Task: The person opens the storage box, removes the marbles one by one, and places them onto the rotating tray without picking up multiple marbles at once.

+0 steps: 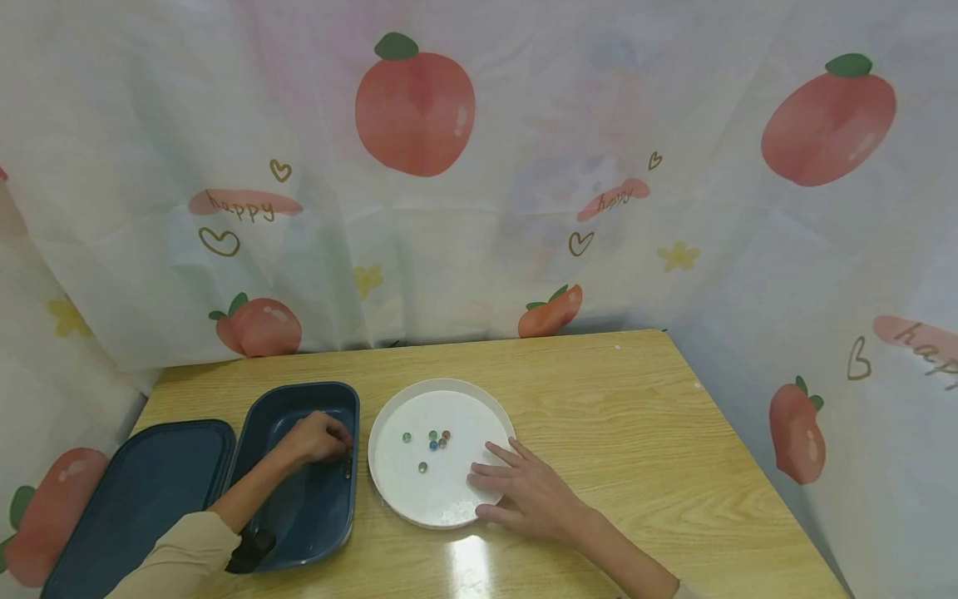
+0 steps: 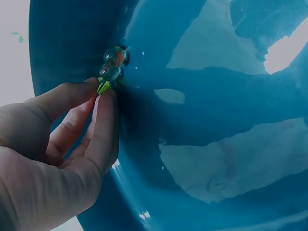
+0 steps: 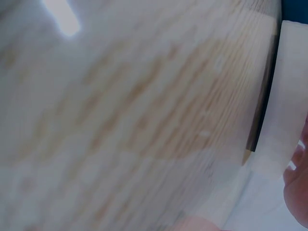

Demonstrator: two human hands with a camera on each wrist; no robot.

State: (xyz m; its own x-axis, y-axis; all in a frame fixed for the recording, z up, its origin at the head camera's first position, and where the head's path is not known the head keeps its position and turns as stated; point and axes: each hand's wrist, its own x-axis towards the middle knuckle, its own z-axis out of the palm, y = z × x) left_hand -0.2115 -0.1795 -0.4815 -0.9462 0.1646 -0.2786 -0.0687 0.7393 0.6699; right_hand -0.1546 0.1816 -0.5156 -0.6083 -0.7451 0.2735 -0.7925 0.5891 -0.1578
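Note:
My left hand reaches into a dark blue rectangular basin, near its right wall. In the left wrist view, its thumb and fingertips pinch a yellow-green glass marble. Just past the fingertips, an orange-tinted clear marble and another clear marble lie against the wall. My right hand is spread at the right rim of a round white tray, its fingers extended over it. Several marbles lie on the tray, among them a blue marble and a reddish marble.
A second dark blue piece, flat like a lid or shallow tray, lies left of the basin. Wood-grain table extends right of the white tray. A fruit-patterned curtain hangs behind and on both sides.

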